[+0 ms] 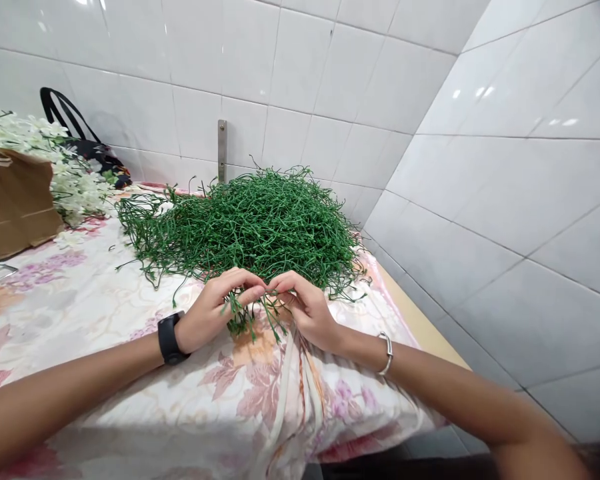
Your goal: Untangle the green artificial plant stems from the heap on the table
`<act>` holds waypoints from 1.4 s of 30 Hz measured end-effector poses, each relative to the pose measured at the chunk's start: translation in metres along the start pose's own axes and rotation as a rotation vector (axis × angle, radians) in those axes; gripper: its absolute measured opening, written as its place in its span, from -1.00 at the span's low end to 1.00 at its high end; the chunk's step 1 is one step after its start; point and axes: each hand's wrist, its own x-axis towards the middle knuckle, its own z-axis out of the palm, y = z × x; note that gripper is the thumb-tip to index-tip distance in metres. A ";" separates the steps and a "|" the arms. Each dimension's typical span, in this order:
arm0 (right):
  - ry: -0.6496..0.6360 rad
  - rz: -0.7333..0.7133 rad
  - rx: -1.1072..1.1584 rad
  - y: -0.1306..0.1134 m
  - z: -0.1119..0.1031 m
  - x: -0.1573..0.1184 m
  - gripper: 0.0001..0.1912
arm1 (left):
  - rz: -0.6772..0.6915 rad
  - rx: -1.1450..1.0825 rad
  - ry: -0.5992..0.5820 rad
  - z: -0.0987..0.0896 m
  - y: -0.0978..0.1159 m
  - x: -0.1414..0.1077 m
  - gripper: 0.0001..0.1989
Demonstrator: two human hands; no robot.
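A large heap of thin green artificial stems lies on the cloth in front of me. My left hand, with a black watch on its wrist, is closed with thumb and fingers pinching green stems. Some of these hang below its palm. My right hand meets it fingertip to fingertip, also in a pinch on the stems. A silver bracelet circles the right wrist. Exactly what lies between the touching fingertips is too small to make out.
A floral cloth covers the table. White artificial flowers, a brown cardboard box and a dark bag stand at the back left. White tiled walls close in the back and right. A metal strip stands against the wall.
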 end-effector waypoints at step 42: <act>-0.053 -0.150 -0.502 0.001 0.003 0.000 -0.86 | 0.044 0.048 -0.098 0.001 -0.008 0.001 -0.88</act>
